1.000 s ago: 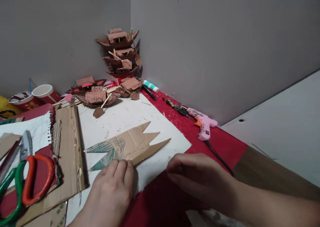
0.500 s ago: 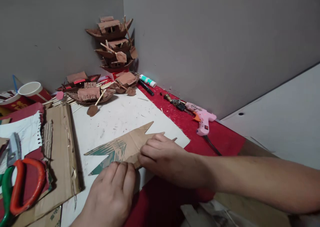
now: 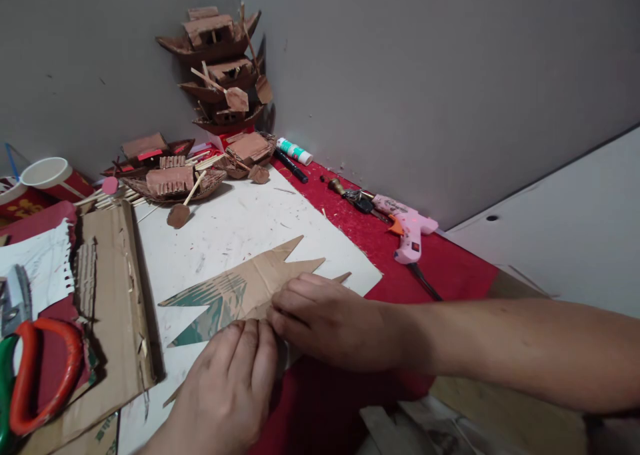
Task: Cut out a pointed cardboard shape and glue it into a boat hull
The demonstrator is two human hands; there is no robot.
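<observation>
A brown piece of cardboard [image 3: 263, 275] with pointed, notched ends and a green printed patch lies on the white sheet [image 3: 240, 208]. My left hand [image 3: 227, 375] grips its near edge with fingers curled over it, the thumb hidden. Right beside it, my right hand [image 3: 325, 318] is closed on the same edge, its fingers bent and pressed down. The two hands touch or nearly touch at the fingertips. A thin pointed tip of cardboard shows left of my left hand. The part beneath both hands is hidden.
Several cardboard model boats [image 3: 215, 38] are stacked in the back corner, others in front. A pink glue gun [image 3: 410, 228], a black marker [image 3: 291, 166] and a glue stick [image 3: 295, 151] lie right. Scissors [image 3: 45, 375], cardboard sheets [image 3: 110, 295] and paper cups [image 3: 55, 178] stand left.
My view has shifted a little. My hands have drawn closer together along the cardboard's near edge, and a pointed tip now shows left of my left hand.
</observation>
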